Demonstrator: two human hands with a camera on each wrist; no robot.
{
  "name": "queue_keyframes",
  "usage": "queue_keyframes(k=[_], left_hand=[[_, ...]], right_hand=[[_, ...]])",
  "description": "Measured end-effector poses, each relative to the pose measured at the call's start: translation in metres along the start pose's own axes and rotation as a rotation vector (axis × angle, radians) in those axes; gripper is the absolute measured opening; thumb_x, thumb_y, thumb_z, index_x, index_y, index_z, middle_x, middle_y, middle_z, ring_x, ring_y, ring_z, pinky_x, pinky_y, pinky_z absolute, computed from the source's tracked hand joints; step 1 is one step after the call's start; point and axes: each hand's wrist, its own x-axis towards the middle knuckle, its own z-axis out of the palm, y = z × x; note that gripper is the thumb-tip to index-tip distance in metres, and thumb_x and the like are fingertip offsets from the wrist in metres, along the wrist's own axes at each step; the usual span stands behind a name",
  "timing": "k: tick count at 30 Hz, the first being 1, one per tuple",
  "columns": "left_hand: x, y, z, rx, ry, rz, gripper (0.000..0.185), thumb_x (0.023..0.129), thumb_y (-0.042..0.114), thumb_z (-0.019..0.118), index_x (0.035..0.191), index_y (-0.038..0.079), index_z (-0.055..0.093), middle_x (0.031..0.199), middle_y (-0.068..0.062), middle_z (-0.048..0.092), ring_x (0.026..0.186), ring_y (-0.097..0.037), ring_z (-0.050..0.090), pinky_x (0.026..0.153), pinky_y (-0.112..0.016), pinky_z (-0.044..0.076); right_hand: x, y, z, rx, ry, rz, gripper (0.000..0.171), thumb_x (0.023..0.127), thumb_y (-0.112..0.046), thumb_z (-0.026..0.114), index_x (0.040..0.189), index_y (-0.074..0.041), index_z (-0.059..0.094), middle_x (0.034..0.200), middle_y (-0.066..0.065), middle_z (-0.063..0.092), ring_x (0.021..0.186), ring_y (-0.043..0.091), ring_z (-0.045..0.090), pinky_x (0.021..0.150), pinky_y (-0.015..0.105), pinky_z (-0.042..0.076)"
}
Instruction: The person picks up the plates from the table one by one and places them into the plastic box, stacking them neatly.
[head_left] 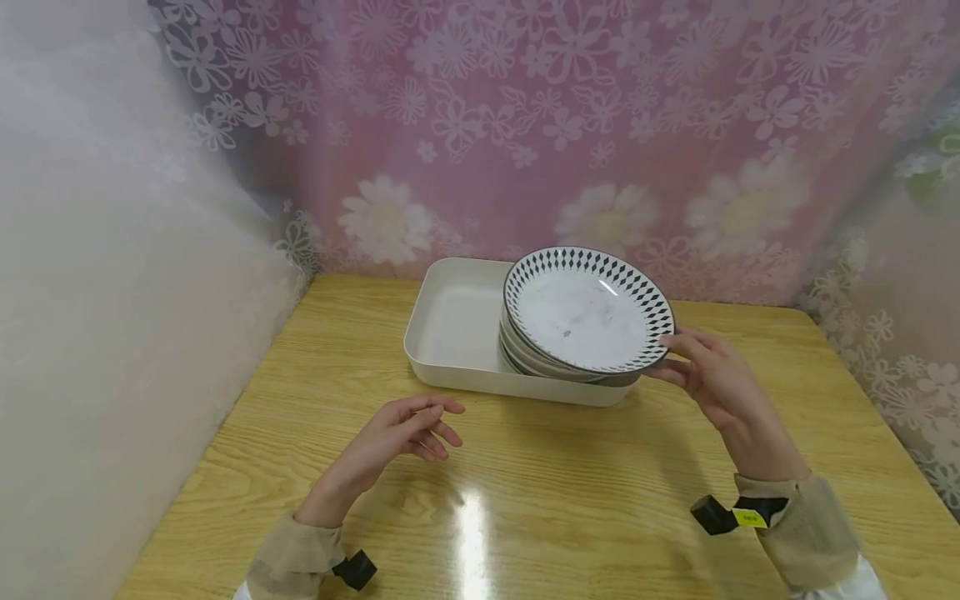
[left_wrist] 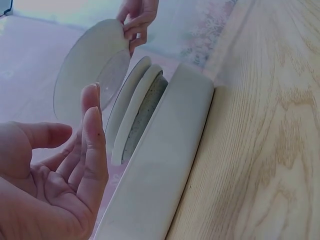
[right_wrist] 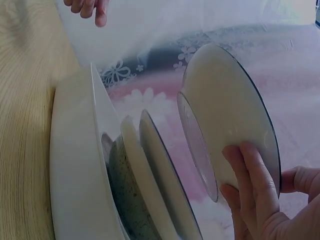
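My right hand (head_left: 716,379) pinches top plate (head_left: 587,310) by its rim, tilted above the stack (head_left: 551,360); left hand (head_left: 408,433) relaxed, empty. Thin grip—plate could slip, chip the others.

A round plate (head_left: 585,312) sits at the centre right of the head view, white and faintly marbled inside, with a rim band of black diamonds and a dark edge. It is tilted, its face turned up and toward the camera, raised clear of the stack of plates (head_left: 536,354) beneath it. Its right edge is pinched at the rim. In the right wrist view its plain pale underside and foot ring (right_wrist: 200,145) show at centre right, apart from the stacked plates.
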Motion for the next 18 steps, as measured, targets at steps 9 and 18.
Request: queue_keyframes(k=[9,18], left_hand=[[0.002,-0.003,0.000,0.018,0.004,-0.012,0.040,0.108,0.034,0.050,0.134,0.007,0.062,0.101,-0.010,0.075,0.082,-0.019,0.072,0.078,-0.036,0.062],[0.004,-0.008,0.003,0.054,0.015,0.001,0.039,0.108,0.032,0.049,0.132,0.004,0.062,0.101,-0.010,0.076,0.084,-0.023,0.072,0.078,-0.036,0.062]], right_hand=[[0.016,0.003,-0.004,0.010,0.084,0.036,0.013,0.103,-0.010,0.058,0.111,-0.008,0.068,0.119,0.002,0.059,0.091,0.017,0.073,0.084,0.028,0.061],[0.022,0.008,-0.004,0.029,0.123,0.056,0.019,0.103,-0.008,0.058,0.120,-0.001,0.059,0.112,0.005,0.061,0.087,0.018,0.073,0.083,0.026,0.061]])
